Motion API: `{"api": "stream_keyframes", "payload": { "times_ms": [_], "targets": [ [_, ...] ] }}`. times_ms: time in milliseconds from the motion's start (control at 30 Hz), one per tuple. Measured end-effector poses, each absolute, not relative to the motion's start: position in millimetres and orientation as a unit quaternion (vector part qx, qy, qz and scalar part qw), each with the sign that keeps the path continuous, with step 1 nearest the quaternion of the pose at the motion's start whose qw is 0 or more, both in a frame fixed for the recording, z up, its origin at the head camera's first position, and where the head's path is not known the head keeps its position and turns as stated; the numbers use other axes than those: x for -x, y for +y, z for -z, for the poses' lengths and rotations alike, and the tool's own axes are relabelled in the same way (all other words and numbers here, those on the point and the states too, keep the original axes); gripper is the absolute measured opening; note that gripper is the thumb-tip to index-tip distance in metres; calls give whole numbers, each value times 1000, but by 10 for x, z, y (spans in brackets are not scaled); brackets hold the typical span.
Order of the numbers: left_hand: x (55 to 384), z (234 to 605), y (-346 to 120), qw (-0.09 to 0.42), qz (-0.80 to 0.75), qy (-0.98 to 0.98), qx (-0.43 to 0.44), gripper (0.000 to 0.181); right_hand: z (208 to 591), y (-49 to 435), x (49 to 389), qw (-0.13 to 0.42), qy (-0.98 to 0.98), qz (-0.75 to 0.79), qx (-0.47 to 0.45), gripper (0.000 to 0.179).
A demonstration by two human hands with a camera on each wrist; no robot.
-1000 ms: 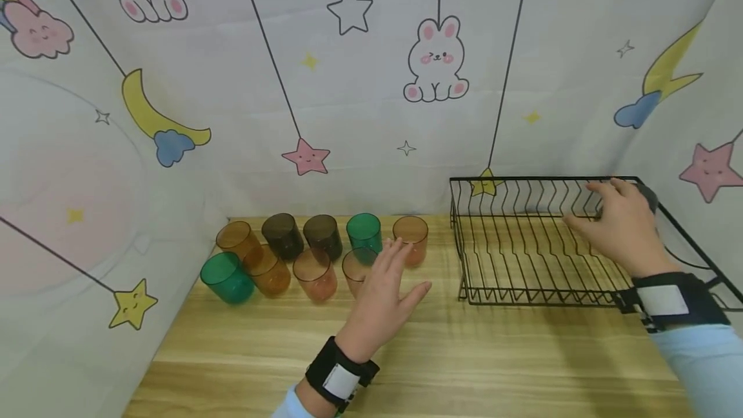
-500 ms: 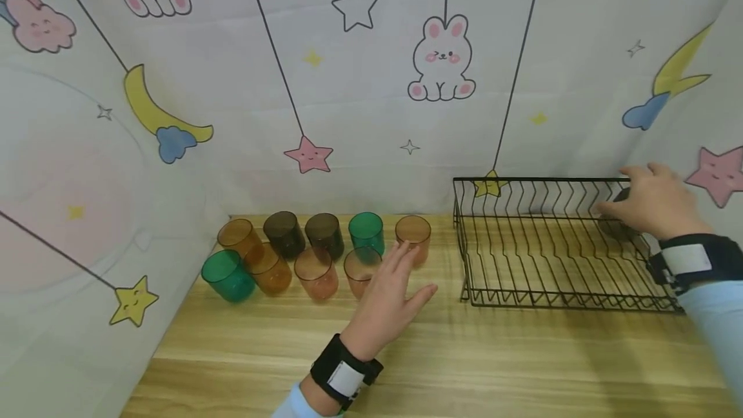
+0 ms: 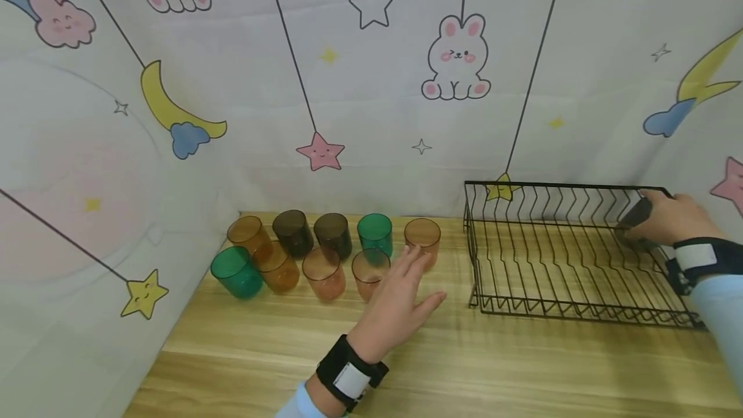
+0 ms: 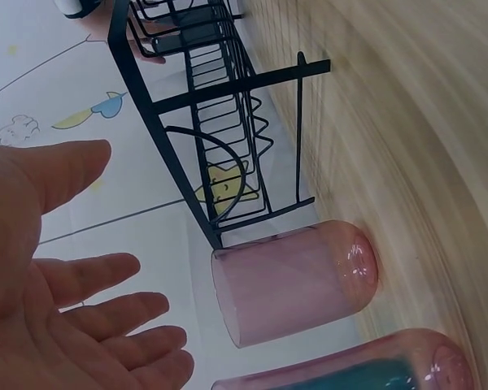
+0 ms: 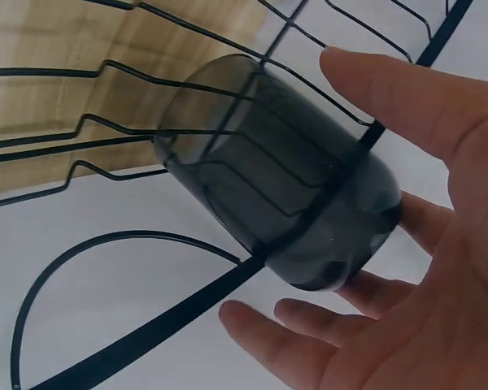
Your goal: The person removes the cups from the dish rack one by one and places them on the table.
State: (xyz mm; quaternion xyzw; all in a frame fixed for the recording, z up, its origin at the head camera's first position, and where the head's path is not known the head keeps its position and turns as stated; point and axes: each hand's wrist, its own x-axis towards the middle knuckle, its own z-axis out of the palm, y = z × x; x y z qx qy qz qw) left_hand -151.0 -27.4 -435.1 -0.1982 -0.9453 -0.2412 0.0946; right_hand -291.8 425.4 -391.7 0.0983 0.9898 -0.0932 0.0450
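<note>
A dark grey see-through cup (image 5: pixel 285 179) lies tilted among the wires at the right end of the black dish rack (image 3: pixel 557 315), its base toward my right hand. My right hand (image 3: pixel 676 218) is around that base. In the right wrist view the thumb (image 5: pixel 390 89) stands apart from the cup, while loosely bent fingers (image 5: pixel 289 341) lie beside and behind its base. My left hand (image 3: pixel 391 308) is held over the wooden table with straight, spread fingers and nothing in it. Its fingertips overlap the pinkish cup (image 3: pixel 422 237) nearest the rack in the head view.
Several see-through cups stand upright in two rows at the back left: amber (image 3: pixel 277 269), dark brown (image 3: pixel 293 234), green (image 3: pixel 238 273) and pink (image 3: pixel 324 276). A white printed cloth (image 3: pixel 371 82) hangs behind and on both sides.
My right hand has moved right with the dark cup to the rack's right end, and its thumb now stands off the cup. The left hand has stayed by the cups. The head view has shifted slightly.
</note>
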Motion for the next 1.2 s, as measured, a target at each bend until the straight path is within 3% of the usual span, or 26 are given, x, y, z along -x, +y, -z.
{"api": "stream_keyframes", "payload": {
  "times_ms": [467, 833, 1200],
  "targets": [
    [1480, 4297, -261, 92, 258, -941, 201, 62, 3886, 4256, 2816, -8, 994, 85, -65, 71],
    [1461, 4274, -302, 102, 280, -935, 195, 62, 3833, 4206, 2725, -7, 995, 73, -63, 86],
    [1430, 4229, -312, 115, 293, -931, 185, 60, 3712, 3706, 2423, -85, 988, 125, 13, 90]
  ]
}}
